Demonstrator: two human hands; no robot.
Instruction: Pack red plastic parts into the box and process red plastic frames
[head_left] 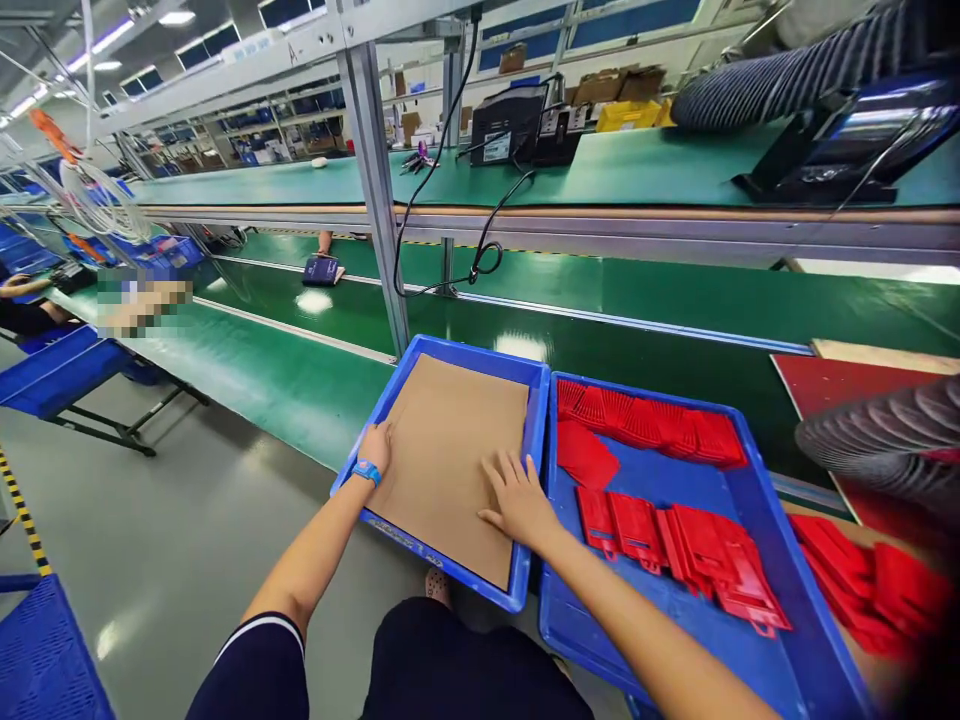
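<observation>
A blue plastic tray (537,385) in front of me holds a brown cardboard sheet (450,440) that covers its bottom. My left hand (375,447) rests on the sheet's left edge by the tray wall, fingers together; a blue band is on that wrist. My right hand (517,497) lies flat on the sheet near its right side, fingers spread. Neither hand holds anything. A second blue tray (757,480) just to the right holds several red plastic parts (675,535) in rows.
Both trays sit on a green conveyor belt (300,380). A metal post (379,190) rises behind the left tray, with a black cable (480,260) hanging beside it. Another person's striped sleeve (885,440) reaches in at right above more red parts (870,590). Blue crates (52,370) stand at left.
</observation>
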